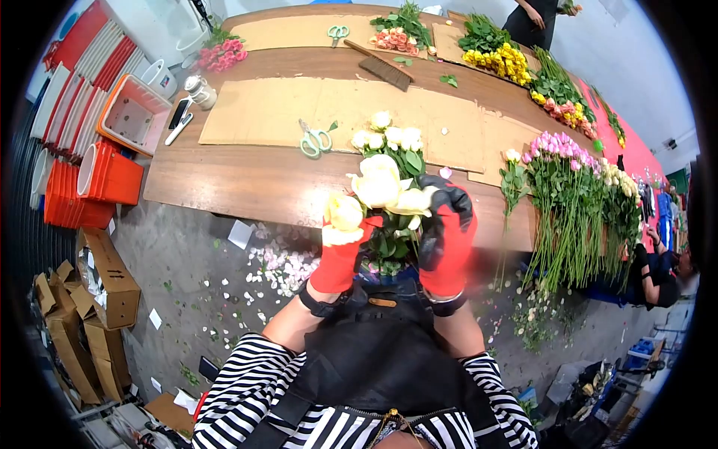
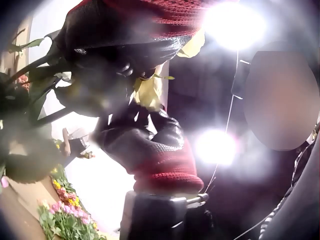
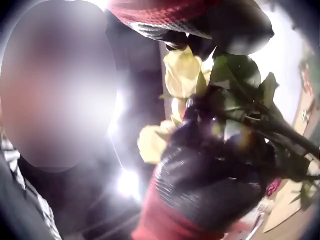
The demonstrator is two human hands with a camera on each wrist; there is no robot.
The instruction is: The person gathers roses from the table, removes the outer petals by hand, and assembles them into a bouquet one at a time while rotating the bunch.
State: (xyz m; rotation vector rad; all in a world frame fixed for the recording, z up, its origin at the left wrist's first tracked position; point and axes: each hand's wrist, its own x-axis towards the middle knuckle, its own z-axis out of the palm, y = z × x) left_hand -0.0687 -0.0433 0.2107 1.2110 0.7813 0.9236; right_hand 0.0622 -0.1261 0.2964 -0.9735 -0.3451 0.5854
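Observation:
Both hands wear red gloves with black palms and meet over a bunch of cream roses (image 1: 378, 182) at the table's near edge. Curled around the rose stems (image 3: 265, 115) is my left hand (image 1: 340, 262), partly hidden by blooms in the head view. My right hand (image 1: 449, 236) is bent beside the bunch, its fingertips pinching at the edge of a cream rose (image 1: 413, 203). That contact is partly covered by the glove (image 2: 165, 142) in the left wrist view. More cream roses (image 1: 389, 136) point away above the cardboard. Green leaves (image 1: 385, 247) hang below the hands.
Scissors (image 1: 315, 142) lie on the cardboard (image 1: 262, 112), with a brush (image 1: 385, 72) beyond. Pink roses (image 1: 561, 153) with long stems overhang the table's right side. Fallen petals (image 1: 288, 269) cover the floor. Orange buckets (image 1: 97, 179) stand left; other people are at the far side and right.

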